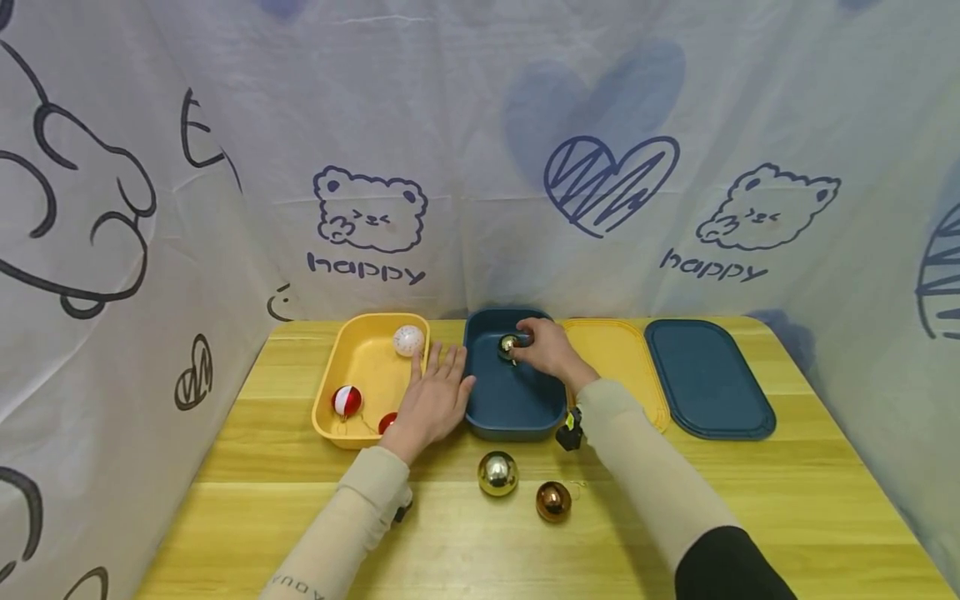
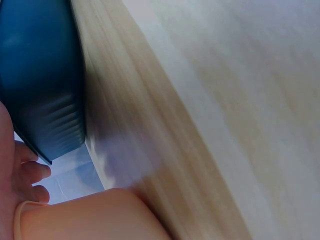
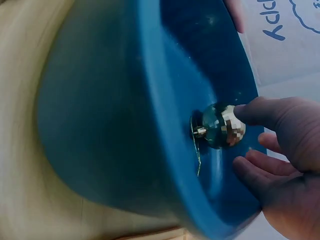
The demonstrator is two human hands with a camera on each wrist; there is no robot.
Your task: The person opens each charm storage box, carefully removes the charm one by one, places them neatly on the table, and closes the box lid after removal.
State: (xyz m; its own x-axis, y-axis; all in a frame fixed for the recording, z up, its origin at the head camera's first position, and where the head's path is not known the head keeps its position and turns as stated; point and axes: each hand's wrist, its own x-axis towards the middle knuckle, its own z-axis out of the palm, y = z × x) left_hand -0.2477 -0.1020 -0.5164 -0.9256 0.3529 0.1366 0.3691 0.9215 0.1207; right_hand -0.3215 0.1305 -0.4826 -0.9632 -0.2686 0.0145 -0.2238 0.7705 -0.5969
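My right hand (image 1: pixel 553 348) reaches into the blue box (image 1: pixel 513 433). At its fingertips is a small bauble (image 3: pixel 224 126), part faceted gold and part dark green, with a thin gold loop. One fingertip overlaps the bauble's gold side in the right wrist view, while the lower fingers are spread apart from it. My left hand (image 1: pixel 437 398) lies with straight fingers over the neighbouring rims of the blue box and the yellow box (image 1: pixel 321 400). Inside the yellow box are a white speckled bauble (image 1: pixel 408 341), a red-and-white bauble (image 1: pixel 347 401) and a red bauble (image 1: pixel 387 422), partly hidden by my left hand.
A shiny gold bauble (image 1: pixel 498 473) and a copper-brown bauble (image 1: pixel 553 502) sit on the wooden table (image 1: pixel 712 508) in front of the blue box. To the right lie a yellow lid (image 1: pixel 618 358) and a blue lid (image 1: pixel 708 379). A printed cloth (image 1: pixel 480 125) hangs behind.
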